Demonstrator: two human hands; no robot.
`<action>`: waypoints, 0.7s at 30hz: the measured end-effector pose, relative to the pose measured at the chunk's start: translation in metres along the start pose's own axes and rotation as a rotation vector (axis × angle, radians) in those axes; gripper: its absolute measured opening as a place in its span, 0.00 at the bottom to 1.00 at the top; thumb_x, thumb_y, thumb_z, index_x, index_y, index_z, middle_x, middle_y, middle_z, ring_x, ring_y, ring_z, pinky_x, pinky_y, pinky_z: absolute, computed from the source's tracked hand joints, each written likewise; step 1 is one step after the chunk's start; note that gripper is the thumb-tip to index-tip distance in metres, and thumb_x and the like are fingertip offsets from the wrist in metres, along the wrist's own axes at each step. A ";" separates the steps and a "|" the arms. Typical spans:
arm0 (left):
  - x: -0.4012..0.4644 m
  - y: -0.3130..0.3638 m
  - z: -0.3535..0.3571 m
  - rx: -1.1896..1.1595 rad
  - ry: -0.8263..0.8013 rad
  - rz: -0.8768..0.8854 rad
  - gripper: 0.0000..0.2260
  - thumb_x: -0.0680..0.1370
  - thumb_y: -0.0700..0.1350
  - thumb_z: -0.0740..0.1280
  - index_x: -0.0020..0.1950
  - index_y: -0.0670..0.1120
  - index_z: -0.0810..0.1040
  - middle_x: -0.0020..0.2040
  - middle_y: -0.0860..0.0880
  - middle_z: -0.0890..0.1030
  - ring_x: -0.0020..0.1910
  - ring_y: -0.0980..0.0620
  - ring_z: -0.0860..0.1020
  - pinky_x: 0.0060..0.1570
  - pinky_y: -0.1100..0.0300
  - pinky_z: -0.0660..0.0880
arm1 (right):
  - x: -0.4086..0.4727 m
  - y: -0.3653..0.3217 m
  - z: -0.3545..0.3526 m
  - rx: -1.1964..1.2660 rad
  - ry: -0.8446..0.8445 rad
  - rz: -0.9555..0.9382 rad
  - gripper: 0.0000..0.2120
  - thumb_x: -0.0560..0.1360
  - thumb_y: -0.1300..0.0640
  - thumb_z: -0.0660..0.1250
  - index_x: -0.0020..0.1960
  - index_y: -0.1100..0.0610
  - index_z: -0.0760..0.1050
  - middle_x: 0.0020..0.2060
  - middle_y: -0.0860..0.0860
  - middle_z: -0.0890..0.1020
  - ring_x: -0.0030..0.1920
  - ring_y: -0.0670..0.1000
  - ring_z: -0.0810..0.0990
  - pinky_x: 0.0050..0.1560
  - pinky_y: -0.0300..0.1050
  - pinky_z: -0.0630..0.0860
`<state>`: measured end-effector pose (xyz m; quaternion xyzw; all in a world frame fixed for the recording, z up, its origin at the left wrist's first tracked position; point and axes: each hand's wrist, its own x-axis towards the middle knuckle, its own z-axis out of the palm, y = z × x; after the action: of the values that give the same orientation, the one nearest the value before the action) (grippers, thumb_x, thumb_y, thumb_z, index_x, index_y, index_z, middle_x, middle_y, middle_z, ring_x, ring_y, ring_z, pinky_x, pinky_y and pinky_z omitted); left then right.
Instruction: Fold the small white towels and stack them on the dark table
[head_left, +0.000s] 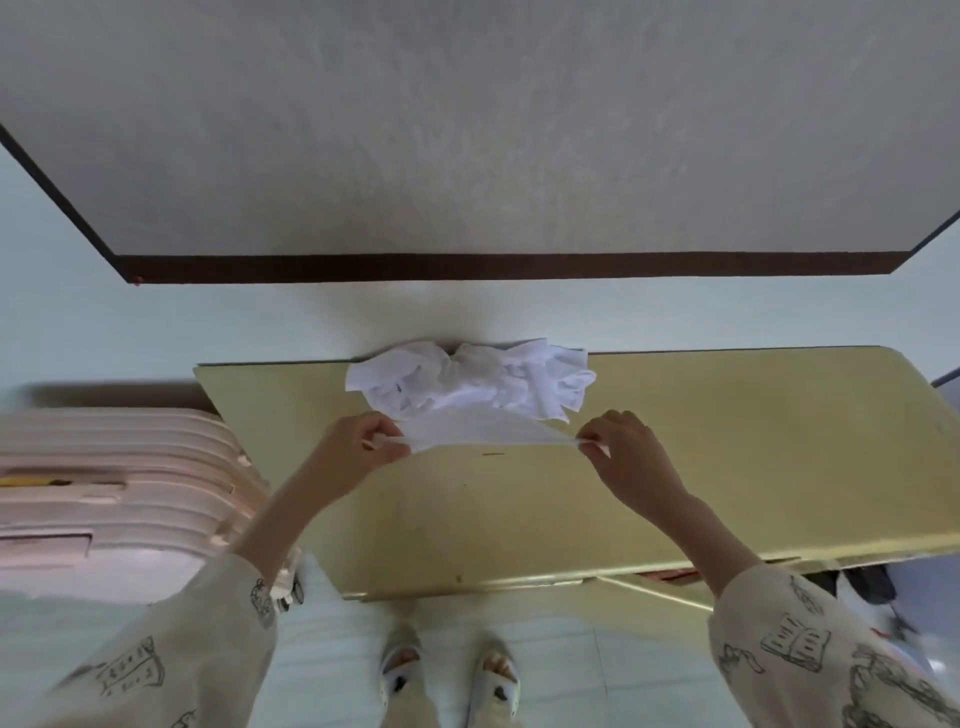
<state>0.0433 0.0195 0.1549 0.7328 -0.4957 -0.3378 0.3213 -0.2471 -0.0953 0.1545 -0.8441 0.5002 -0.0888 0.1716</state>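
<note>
Head | towel (470, 432) stretched left-right | left hand (363, 441), right hand (618, 441) pinch ends

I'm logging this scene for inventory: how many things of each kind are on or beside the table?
Towel stretched between the hands: 1
Crumpled white towel pile (number of towels within cannot be told): 1
Table: 1
Pink suitcase: 1
Total: 4

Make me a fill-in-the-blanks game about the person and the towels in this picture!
1. The left hand and right hand each pinch one end of a white ____.
2. The crumpled pile of towels lies at the table's ____ edge.
3. Left of the table stands a pink ____.

Missing words: towel; far; suitcase
</note>
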 end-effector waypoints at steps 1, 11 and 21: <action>-0.007 -0.013 0.010 0.029 -0.050 -0.032 0.11 0.70 0.39 0.72 0.33 0.52 0.75 0.30 0.54 0.75 0.30 0.57 0.70 0.32 0.68 0.66 | -0.010 0.007 0.013 0.019 -0.068 0.014 0.07 0.76 0.60 0.64 0.50 0.58 0.80 0.47 0.53 0.80 0.53 0.55 0.74 0.55 0.48 0.69; -0.033 -0.096 0.078 -0.030 -0.267 -0.369 0.01 0.73 0.40 0.70 0.42 0.44 0.80 0.36 0.51 0.79 0.37 0.54 0.75 0.38 0.69 0.69 | -0.037 0.043 0.102 0.157 -0.348 0.281 0.08 0.75 0.57 0.66 0.49 0.59 0.80 0.48 0.53 0.82 0.52 0.54 0.78 0.46 0.40 0.67; 0.031 -0.134 0.099 -0.246 0.028 -0.449 0.04 0.76 0.42 0.66 0.42 0.49 0.78 0.39 0.50 0.79 0.42 0.49 0.77 0.50 0.53 0.73 | 0.028 0.060 0.161 0.622 -0.134 0.623 0.07 0.75 0.59 0.66 0.42 0.62 0.78 0.31 0.50 0.76 0.33 0.48 0.70 0.40 0.43 0.68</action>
<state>0.0397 0.0176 -0.0148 0.7846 -0.2712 -0.4482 0.3317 -0.2306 -0.1134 -0.0176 -0.5653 0.6679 -0.1242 0.4679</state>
